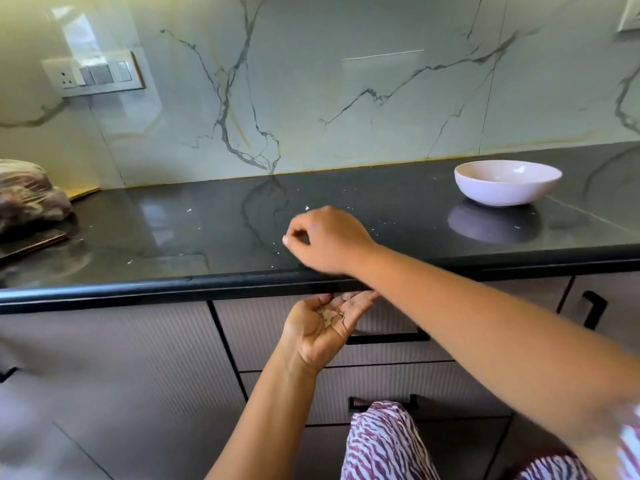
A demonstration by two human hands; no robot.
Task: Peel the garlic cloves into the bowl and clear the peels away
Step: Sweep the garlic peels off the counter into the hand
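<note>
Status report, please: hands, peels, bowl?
Right hand pinching crumbs off counter. Left hand cupped below edge, holding peels. Bowl far right, clear.

Bowl (508, 183) contents are hidden; the wrapped bundle (27, 195) is cut off left.

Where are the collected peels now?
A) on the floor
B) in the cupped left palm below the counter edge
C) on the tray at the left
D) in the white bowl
B: the left hand is cupped, palm up, under the counter edge, with peels in it.
</note>
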